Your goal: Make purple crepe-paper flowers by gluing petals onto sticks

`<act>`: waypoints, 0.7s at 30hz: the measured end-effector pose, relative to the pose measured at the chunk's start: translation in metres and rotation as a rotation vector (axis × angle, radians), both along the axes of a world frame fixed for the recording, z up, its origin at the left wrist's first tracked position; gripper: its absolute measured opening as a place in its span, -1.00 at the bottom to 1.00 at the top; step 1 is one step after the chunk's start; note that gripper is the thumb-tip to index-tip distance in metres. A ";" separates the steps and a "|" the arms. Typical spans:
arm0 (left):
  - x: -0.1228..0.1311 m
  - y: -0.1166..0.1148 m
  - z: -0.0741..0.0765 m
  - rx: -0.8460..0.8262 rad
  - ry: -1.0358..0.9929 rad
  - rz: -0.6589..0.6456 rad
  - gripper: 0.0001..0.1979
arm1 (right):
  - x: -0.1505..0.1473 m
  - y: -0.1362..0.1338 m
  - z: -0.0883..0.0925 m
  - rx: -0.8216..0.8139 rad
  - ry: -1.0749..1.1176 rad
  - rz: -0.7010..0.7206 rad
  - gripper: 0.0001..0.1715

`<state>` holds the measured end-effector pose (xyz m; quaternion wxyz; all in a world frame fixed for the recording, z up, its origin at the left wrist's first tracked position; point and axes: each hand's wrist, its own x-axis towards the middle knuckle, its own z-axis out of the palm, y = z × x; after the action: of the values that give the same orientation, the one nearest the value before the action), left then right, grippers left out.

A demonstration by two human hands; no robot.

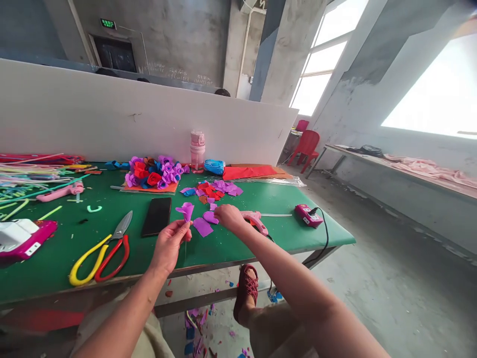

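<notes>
Grey walls (186, 35) are rising behind a white partition (149, 109), and before it a green table (276, 199) is stretching across my feed. From here I am seeing the two hands working apart. The left hand (167, 248) is pinching a purple flower (186, 210) at its base, petals spreading upward. At two o'clock from it, the right hand (228, 217) is hovering just beside flat purple petals (203, 227); I am not managing to tell whether its fingers are gripping one. At eleven o'clock from the left hand a black phone (156, 217) is lying, and at nine, scissors (119, 231). At three o'clock from the right hand a pink glue gun (260, 223) is resting near, with a magenta power strip (307, 215) sitting farther out. At its eleven, a petal pile (227, 188) is lying, a pink bottle (197, 151) standing beyond.
</notes>
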<state>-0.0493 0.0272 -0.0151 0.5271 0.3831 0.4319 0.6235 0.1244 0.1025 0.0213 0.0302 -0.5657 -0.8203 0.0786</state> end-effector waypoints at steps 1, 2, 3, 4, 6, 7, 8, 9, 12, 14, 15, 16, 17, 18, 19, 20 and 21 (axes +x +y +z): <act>0.001 0.000 -0.001 -0.002 0.000 -0.022 -0.71 | -0.006 0.009 -0.001 -0.016 -0.034 -0.001 -0.73; 0.001 0.000 -0.003 -0.005 0.003 -0.038 -0.72 | -0.011 0.016 -0.002 -0.026 -0.065 0.001 -0.73; 0.001 -0.001 -0.003 -0.007 0.008 -0.051 -0.72 | -0.015 0.021 -0.004 -0.033 -0.093 0.006 -0.72; 0.001 -0.002 -0.004 -0.009 0.015 -0.059 -0.72 | -0.018 0.025 -0.005 -0.036 -0.115 0.013 -0.71; 0.000 -0.003 -0.003 -0.005 0.032 -0.063 -0.72 | -0.020 0.028 -0.007 -0.035 -0.149 0.028 -0.68; -0.002 -0.004 -0.002 -0.001 0.039 -0.062 -0.72 | -0.021 0.028 -0.007 -0.033 -0.162 0.034 -0.68; -0.003 -0.005 -0.001 0.004 0.043 -0.061 -0.72 | -0.021 0.028 -0.007 -0.031 -0.174 0.039 -0.68; -0.004 -0.006 0.001 0.007 0.044 -0.060 -0.71 | -0.020 0.027 -0.006 -0.026 -0.182 0.042 -0.68; -0.006 -0.008 0.005 0.003 0.035 -0.049 -0.71 | -0.019 0.026 -0.005 -0.008 -0.191 0.045 -0.68; -0.007 -0.008 0.006 -0.002 0.028 -0.045 -0.71 | -0.019 0.026 -0.005 0.000 -0.185 0.043 -0.69; -0.008 -0.008 0.006 -0.003 0.027 -0.046 -0.72 | -0.019 0.026 -0.005 0.001 -0.180 0.041 -0.71; -0.008 -0.008 0.005 -0.001 0.027 -0.048 -0.72 | -0.019 0.026 -0.005 0.002 -0.174 0.038 -0.72; -0.008 -0.008 0.005 0.001 0.027 -0.051 -0.72 | -0.018 0.027 -0.004 0.002 -0.167 0.033 -0.74; -0.008 -0.007 0.004 0.004 0.027 -0.054 -0.72 | -0.018 0.028 -0.004 0.002 -0.158 0.027 -0.75; -0.009 -0.007 0.003 0.005 0.025 -0.057 -0.72 | -0.017 0.028 -0.004 0.004 -0.149 0.017 -0.75; -0.009 -0.007 0.002 0.007 0.021 -0.058 -0.72 | -0.015 0.029 -0.003 0.007 -0.139 0.005 -0.76; -0.009 -0.007 0.002 0.009 0.016 -0.060 -0.72 | -0.014 0.029 -0.002 0.011 -0.129 -0.008 -0.75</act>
<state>-0.0582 0.0206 -0.0135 0.5403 0.4032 0.4219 0.6062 0.1104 0.1318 0.0193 -0.0192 -0.5727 -0.8187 0.0371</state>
